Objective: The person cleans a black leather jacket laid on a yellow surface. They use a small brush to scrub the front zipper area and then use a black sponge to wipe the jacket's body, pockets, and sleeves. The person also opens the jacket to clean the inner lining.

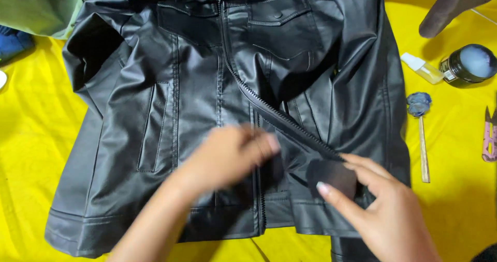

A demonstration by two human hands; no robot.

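On yellow worktop (pixel 36 137), black leather jacket (pixel 196 86) lies spread front-up, zip partly open, hem toward near edge. Left hand (pixel 228 156), blurred, rests fingers-bent on jacket near zip; grip cannot tell. Right hand (pixel 383 210) pinches dark patch (pixel 334 176) against jacket's lower front. Toward right edge: small bottle (pixel 422 68), round jar (pixel 468 62), stick applicator (pixel 420 132).

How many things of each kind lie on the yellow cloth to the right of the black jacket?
Small clear bottle: 1
Round dark jar: 1
Wooden stick with blue tip: 1
Pink tool, cut by the picture's edge: 1
Total: 4
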